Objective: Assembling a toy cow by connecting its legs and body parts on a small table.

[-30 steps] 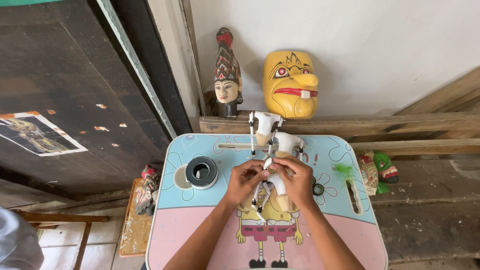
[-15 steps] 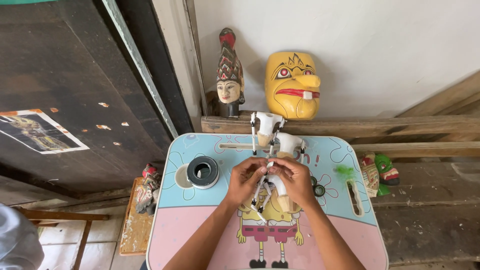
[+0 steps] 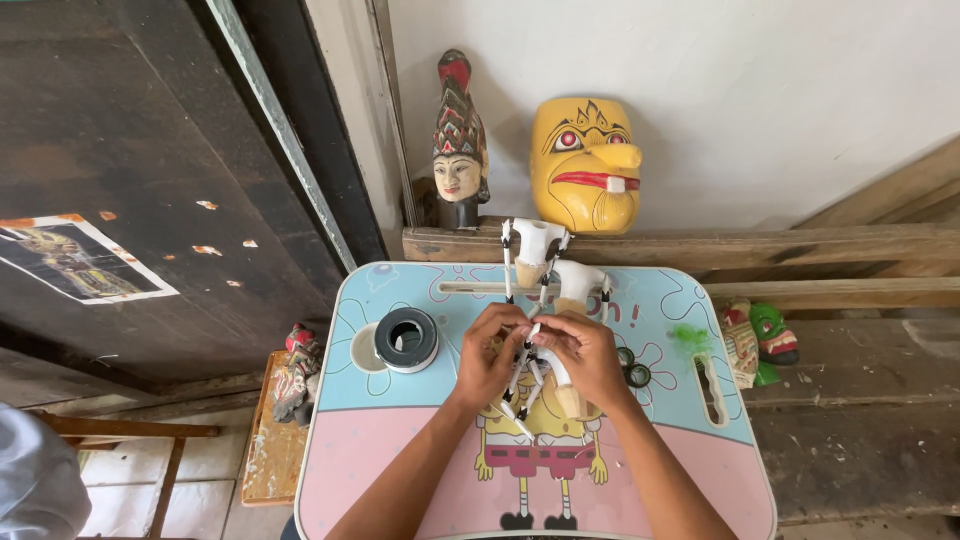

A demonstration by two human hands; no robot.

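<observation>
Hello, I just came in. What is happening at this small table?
A person sits over a small cartoon-printed table. The left hand and right hand meet over its middle, both pinching a white puppet part with thin rods. More white pieces lie at the far edge, a roll of tape sits left, and a yellow mask leans on the wall.

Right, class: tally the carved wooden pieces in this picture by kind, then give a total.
Yellow wall masks: 1
Crowned puppet heads: 1
White puppet torsos: 2
Small painted masks on the bench: 2
Painted figures on the stool: 1
Total: 7
</observation>
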